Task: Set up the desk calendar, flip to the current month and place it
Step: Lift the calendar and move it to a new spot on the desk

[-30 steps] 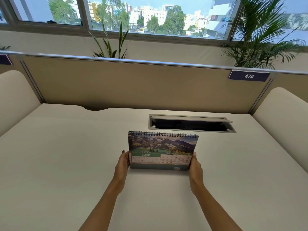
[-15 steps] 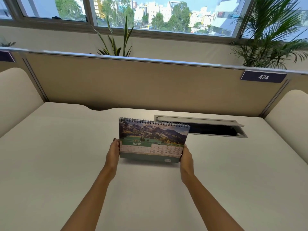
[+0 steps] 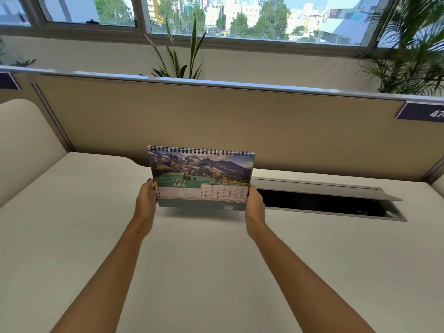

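The desk calendar [image 3: 201, 174] is spiral-bound along its top edge, with a mountain photo above a green "JUNE" page. It is upright, facing me, raised just above the white desk [image 3: 216, 272], and a shadow lies beneath it. My left hand [image 3: 145, 202] grips its lower left edge. My right hand [image 3: 255, 205] grips its lower right edge. Both arms stretch forward across the desk. The calendar's back and stand are hidden.
An open cable hatch [image 3: 331, 203] with a raised grey lid lies in the desk right of the calendar. A beige partition [image 3: 216, 121] closes off the back, with padded side screens left and right. Plants [image 3: 177, 51] stand behind it under the windows.
Both hands have lifted the calendar off the desk and carried it up, away from me and a little left. It now overlaps the hatch's left end.
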`<action>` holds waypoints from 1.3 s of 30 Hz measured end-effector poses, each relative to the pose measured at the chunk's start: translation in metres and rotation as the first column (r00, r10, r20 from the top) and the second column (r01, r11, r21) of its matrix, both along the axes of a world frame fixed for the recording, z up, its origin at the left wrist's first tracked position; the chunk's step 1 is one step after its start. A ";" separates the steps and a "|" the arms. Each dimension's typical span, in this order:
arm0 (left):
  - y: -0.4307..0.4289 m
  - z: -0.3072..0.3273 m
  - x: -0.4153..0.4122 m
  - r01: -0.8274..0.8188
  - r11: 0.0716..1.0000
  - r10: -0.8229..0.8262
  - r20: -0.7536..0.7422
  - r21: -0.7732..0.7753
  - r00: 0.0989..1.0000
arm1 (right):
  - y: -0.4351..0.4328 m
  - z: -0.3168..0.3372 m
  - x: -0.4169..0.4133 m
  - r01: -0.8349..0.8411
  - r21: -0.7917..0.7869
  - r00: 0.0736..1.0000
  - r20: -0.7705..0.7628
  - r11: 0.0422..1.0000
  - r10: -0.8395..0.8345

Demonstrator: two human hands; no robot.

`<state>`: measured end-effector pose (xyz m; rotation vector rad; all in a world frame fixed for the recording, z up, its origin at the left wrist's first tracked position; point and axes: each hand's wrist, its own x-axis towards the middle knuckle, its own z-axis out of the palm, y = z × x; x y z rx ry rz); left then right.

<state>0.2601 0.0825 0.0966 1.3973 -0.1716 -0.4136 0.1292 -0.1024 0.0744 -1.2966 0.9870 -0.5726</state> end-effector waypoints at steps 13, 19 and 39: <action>-0.042 -0.027 0.075 -0.010 0.999 0.010 -0.002 0.047 1.000 | -0.032 -0.031 0.074 0.071 0.033 0.996 -0.049 0.997 -0.069; -0.046 -0.036 0.078 -0.025 0.994 0.027 -0.019 0.108 0.999 | -0.028 -0.040 0.069 0.079 -0.055 0.997 -0.012 0.995 -0.080; -0.044 -0.062 0.054 -0.035 0.976 0.044 -0.036 0.216 0.998 | -0.015 -0.071 0.051 0.035 -0.405 0.999 -0.002 0.914 -0.039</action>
